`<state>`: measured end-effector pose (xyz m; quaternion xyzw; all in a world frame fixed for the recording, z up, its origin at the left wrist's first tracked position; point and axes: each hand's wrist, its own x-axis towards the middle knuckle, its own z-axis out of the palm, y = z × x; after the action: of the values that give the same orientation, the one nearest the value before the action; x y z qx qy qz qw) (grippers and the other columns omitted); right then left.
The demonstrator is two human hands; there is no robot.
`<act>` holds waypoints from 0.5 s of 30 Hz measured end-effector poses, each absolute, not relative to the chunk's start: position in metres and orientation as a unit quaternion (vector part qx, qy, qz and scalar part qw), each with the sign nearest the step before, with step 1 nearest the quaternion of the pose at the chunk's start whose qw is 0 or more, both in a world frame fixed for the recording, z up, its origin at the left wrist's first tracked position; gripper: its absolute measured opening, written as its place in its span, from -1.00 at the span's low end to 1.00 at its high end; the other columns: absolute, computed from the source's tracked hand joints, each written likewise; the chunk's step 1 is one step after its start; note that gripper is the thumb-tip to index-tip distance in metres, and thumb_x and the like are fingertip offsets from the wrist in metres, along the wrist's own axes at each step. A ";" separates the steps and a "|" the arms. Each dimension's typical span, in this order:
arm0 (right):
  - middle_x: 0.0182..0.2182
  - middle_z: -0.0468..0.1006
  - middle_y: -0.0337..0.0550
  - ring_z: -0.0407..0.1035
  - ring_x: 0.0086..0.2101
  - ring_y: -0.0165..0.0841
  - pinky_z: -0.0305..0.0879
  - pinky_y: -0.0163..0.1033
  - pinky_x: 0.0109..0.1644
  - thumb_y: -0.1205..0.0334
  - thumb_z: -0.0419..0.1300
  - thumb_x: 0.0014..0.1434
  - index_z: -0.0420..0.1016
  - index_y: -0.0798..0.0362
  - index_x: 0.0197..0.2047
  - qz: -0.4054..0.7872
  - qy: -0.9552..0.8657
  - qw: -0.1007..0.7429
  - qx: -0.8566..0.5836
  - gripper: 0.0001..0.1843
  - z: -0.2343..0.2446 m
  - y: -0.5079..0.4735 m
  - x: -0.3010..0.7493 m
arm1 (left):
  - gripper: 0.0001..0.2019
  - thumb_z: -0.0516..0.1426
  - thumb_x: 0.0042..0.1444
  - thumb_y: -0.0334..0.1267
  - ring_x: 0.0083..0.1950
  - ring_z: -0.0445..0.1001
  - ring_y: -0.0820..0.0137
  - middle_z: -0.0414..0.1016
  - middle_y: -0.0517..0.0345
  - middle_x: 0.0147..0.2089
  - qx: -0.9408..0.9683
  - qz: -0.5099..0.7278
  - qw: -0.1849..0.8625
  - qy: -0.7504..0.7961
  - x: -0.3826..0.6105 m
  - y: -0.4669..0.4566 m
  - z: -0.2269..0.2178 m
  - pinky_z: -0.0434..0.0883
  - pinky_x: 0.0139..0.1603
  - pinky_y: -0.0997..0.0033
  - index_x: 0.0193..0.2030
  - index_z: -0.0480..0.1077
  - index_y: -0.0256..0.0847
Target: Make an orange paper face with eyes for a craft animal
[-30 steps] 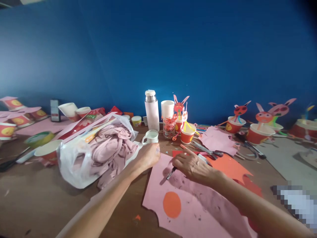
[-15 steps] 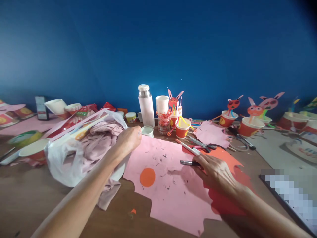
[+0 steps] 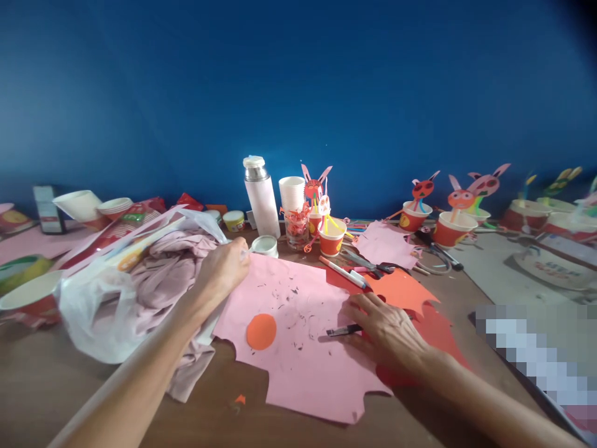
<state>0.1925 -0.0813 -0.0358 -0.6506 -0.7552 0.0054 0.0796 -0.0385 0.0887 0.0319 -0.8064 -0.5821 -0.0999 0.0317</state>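
Bright even light, soft shadow beside right hand, edges bowed, corners dark.

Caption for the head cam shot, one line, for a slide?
Head view: right hand at the edge of a cut pink paper sheet by a black marker; left hand near a white plastic bag and pink cloth.

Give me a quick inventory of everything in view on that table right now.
Wall: one, blue, behind the table.
Table: one, brown, under everything.
Pink paper sheet: one, pink, front centre.
Paper circle: one, orange, on the sheet.
Orange paper: one piece, orange, right of the sheet.
Marker: one, white, beyond the sheet.
Scissors: one pair, dark, beside the marker.
Thermos: one, white, back centre.
Paper-cup figures: several, red and orange, back right.
Plastic bag: one, white, left, holding pink cloth.
Left hand: curled, beside the bag.
Right hand: flat on the orange paper's edge, by a small black tool.
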 end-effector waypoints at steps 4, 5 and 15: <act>-0.01 0.40 0.04 0.33 -0.09 -0.11 0.37 -0.14 -0.32 0.07 0.16 0.07 0.35 0.02 -0.02 0.011 -0.724 0.131 -0.677 -0.60 -0.039 -0.079 0.194 | -0.83 -0.12 0.06 -0.31 -0.31 0.44 0.27 0.47 0.06 -0.37 -0.808 -0.152 -0.005 -0.569 -0.052 0.079 0.030 0.23 -0.35 0.44 -0.33 0.26 -0.16; 0.00 0.40 0.05 0.32 -0.07 -0.09 0.37 -0.13 -0.32 0.07 0.17 0.05 0.33 0.01 0.00 0.012 -0.719 0.141 -0.681 -0.56 -0.039 -0.078 0.195 | -0.85 -0.12 0.06 -0.31 -0.33 0.43 0.30 0.46 0.08 -0.39 -0.808 -0.161 -0.017 -0.567 -0.056 0.077 0.029 0.23 -0.35 0.46 -0.34 0.25 -0.16; -0.60 0.45 -0.30 0.35 -0.57 -0.46 0.14 -0.42 -0.56 0.23 0.03 0.14 0.37 0.05 -0.39 0.103 -0.654 0.146 -0.735 -0.86 -0.019 -0.065 0.191 | -0.90 -0.08 0.00 -0.32 -0.46 0.38 0.40 0.42 0.25 -0.58 -0.778 -0.172 -0.110 -0.595 -0.071 0.066 0.039 0.19 -0.40 0.54 -0.41 0.23 -0.16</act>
<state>0.1907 -0.0649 -0.0194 -0.7354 -0.6536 0.1028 0.1461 -0.0706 0.0663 0.0394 -0.7775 -0.5949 -0.1717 -0.1099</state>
